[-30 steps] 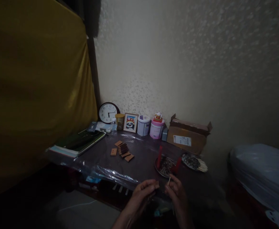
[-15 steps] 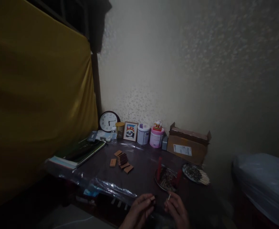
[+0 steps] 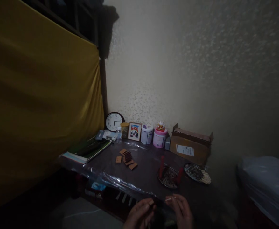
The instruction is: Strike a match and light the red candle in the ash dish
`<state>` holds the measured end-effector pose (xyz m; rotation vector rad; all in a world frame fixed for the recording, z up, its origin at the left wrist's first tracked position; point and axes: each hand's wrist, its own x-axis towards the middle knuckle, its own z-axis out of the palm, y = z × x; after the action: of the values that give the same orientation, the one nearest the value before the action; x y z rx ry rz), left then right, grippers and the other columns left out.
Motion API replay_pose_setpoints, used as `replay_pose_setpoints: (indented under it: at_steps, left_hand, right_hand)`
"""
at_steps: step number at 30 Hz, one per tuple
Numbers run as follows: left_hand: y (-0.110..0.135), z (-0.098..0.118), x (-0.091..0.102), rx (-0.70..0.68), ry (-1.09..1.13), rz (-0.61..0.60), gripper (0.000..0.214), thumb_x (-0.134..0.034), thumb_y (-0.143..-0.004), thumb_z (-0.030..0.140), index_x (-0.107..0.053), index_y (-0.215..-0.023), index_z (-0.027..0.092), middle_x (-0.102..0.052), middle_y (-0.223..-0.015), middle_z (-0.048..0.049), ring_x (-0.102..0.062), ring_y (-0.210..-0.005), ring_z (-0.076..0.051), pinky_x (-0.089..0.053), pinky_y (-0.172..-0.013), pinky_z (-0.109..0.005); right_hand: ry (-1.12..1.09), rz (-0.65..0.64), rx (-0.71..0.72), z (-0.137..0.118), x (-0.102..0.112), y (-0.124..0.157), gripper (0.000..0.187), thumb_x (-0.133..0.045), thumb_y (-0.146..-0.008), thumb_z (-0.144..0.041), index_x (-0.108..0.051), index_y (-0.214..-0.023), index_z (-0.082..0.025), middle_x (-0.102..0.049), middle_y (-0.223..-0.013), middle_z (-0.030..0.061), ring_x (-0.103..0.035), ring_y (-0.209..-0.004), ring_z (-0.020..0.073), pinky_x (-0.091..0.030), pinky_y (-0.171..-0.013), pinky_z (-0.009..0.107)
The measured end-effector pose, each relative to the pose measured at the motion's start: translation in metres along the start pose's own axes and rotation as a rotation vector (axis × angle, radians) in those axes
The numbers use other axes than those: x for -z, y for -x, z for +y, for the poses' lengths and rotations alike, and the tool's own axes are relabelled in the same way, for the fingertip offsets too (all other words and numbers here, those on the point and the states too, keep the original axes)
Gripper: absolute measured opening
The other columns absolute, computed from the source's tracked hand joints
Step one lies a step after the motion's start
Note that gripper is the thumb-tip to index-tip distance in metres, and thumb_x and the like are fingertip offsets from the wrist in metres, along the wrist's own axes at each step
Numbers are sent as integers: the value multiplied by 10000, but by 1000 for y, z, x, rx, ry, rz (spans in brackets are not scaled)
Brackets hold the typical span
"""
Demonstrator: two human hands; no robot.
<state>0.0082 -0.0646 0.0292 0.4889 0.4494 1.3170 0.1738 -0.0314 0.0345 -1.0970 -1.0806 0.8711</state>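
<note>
My left hand (image 3: 141,212) is closed around a small matchbox (image 3: 151,202), brown and mostly covered by the fingers. Just to its right, my right hand (image 3: 181,208) pinches a thin pale matchstick (image 3: 169,199), lying nearly level and pointing toward the box. A gap separates the two hands, low in the view at the table's front edge. Beyond them stands a round plate (image 3: 169,186) with two red candles, the left candle (image 3: 162,167) upright and the right candle (image 3: 179,176) shorter. Several matchboxes (image 3: 127,157) are gathered farther left on the table.
A second plate (image 3: 189,174) carries dark bits and pale sticks (image 3: 206,177). Along the wall stand a clock (image 3: 114,121), a framed panda picture (image 3: 134,131), two lidded tins, and a cardboard box (image 3: 191,144). Books (image 3: 87,152) lie at left. Clear plastic film covers the table.
The matchstick in my right hand has turned from slanting upward to nearly level. Everything in view sits a little farther right as the camera has turned left.
</note>
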Motion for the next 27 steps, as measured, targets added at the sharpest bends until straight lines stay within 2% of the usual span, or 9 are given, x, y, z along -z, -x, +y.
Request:
replay_pose_setpoints:
  at_steps: [4,8,12,16,19,23,27]
  left_hand:
    - [9,2,-9,-18,17,-44,236,-751,-622,280,-722,-808,137,-719,-879,-112,-634,-878,-245,-418,-856,-342]
    - [13,-3,-9,12,65,23,238,-788,-571,251,-716,-775,154,-735,-850,-91,-652,-815,-217,-444,-792,-309]
    - [17,-8,-7,-1,81,20,211,-767,-607,236,-705,-790,152,-737,-822,-82,-656,-765,-192,-453,-723,-279]
    - [21,-7,-8,-3,56,9,186,-730,-658,230,-700,-818,143,-729,-785,-71,-648,-707,-161,-452,-686,-257]
    - [24,-5,-12,-15,40,25,188,-736,-653,232,-702,-812,139,-726,-797,-74,-648,-733,-162,-451,-712,-255]
    - [27,-1,-18,-29,27,66,204,-747,-636,240,-704,-811,143,-728,-820,-83,-654,-759,-180,-455,-738,-272]
    - [27,0,-18,-33,25,81,212,-755,-620,222,-700,-807,138,-730,-857,-100,-657,-795,-203,-464,-728,-281]
  right_hand:
    - [118,-47,151,-12,-6,16,254,-609,-742,-446,-628,-780,-196,-715,-770,58,-677,-730,207,-537,-712,283]
    - [283,-89,304,-14,-10,35,196,-566,-791,-389,-670,-806,-224,-723,-841,51,-680,-793,201,-540,-737,265]
    - [393,-138,459,-12,-9,47,174,-530,-829,-336,-674,-890,-259,-720,-906,34,-680,-844,189,-540,-753,244]
    - [450,-239,568,-16,-5,49,202,-510,-849,-318,-665,-971,-271,-719,-938,35,-681,-869,186,-543,-773,254]
    - [480,-265,601,-21,-5,48,219,-496,-858,-327,-673,-971,-265,-721,-942,45,-677,-884,194,-542,-787,272]
    - [464,-170,574,-25,-10,50,187,-506,-852,-313,-674,-917,-263,-726,-906,39,-684,-836,191,-551,-761,274]
    - [447,-180,582,-29,-14,53,176,-495,-856,-273,-661,-911,-257,-722,-901,38,-681,-836,184,-547,-761,268]
